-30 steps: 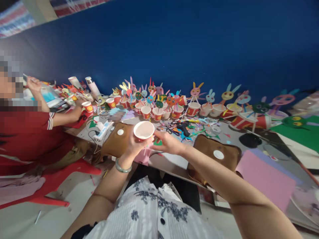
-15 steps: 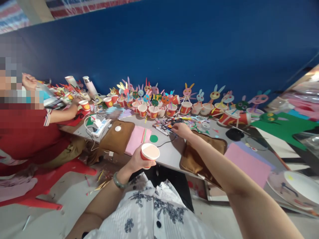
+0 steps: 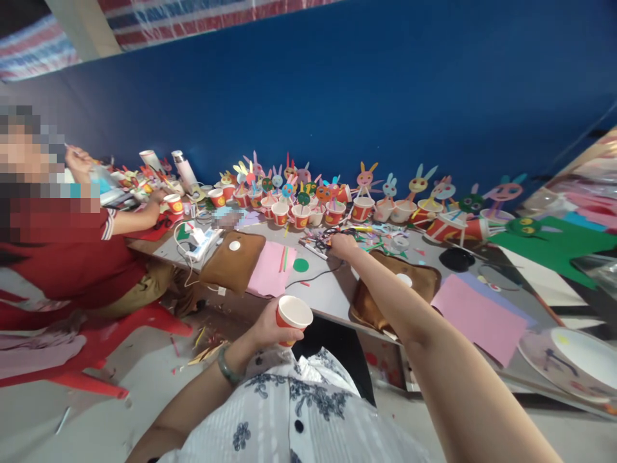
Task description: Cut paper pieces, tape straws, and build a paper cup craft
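Note:
My left hand (image 3: 267, 326) is wrapped round a red and white paper cup (image 3: 295, 312), held in front of the table edge with its open mouth tilted towards me. My right hand (image 3: 344, 245) reaches across the table into a pile of small craft tools and paper scraps (image 3: 373, 238). Its fingers are bent down and pressed together; whatever they grip is hidden. A white marker pen (image 3: 313, 249) lies just left of those fingers. Beyond the pile stand several paper cups with paper rabbit figures (image 3: 363, 209). A green paper circle (image 3: 301, 265) lies between my hands.
Brown hand-warmer-like cushions (image 3: 232, 263) lie on the table (image 3: 328, 292), one under my right forearm. Pink paper sheets (image 3: 482, 315) are at the right, beside a round tub (image 3: 585, 360). A co-worker in a red shirt (image 3: 58, 251) sits left, near a power strip (image 3: 202, 244).
My view has shifted slightly, and the cup's inside shows more. My right hand remains at the tool pile, its fingers now curled tighter. My left hand keeps hold of the cup.

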Demonstrator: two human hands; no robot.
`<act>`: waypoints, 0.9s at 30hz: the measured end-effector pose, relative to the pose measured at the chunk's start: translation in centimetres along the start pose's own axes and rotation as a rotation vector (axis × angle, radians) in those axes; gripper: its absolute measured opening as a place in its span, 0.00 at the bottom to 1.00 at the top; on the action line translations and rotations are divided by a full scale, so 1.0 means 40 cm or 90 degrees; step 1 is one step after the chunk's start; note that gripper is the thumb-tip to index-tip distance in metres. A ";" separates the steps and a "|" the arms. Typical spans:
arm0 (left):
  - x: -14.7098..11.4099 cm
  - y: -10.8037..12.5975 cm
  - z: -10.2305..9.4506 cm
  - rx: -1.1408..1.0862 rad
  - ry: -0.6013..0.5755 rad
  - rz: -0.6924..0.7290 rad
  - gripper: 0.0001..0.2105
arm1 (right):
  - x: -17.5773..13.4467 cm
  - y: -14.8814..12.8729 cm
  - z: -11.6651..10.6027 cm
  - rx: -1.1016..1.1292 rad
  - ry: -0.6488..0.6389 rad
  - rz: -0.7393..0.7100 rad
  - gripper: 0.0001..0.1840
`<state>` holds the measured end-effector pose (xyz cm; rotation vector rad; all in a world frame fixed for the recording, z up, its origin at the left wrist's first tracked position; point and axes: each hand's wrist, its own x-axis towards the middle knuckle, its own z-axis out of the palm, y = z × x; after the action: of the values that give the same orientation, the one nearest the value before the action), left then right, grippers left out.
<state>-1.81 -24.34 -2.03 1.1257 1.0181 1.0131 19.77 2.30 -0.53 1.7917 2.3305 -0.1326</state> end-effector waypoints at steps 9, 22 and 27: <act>-0.025 0.037 0.040 -0.049 -0.004 -0.043 0.27 | -0.015 0.049 -0.101 0.078 -0.045 -0.058 0.16; 0.031 0.050 0.130 0.039 -0.170 -0.054 0.27 | -0.125 0.169 -0.105 0.578 0.093 -0.079 0.11; 0.056 0.073 0.142 0.172 -0.226 0.005 0.33 | -0.174 0.166 -0.034 0.888 0.216 -0.034 0.13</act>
<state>3.87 -22.94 1.34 1.4722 0.8771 0.6605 27.72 -2.28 2.61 2.2793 2.6732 -2.0033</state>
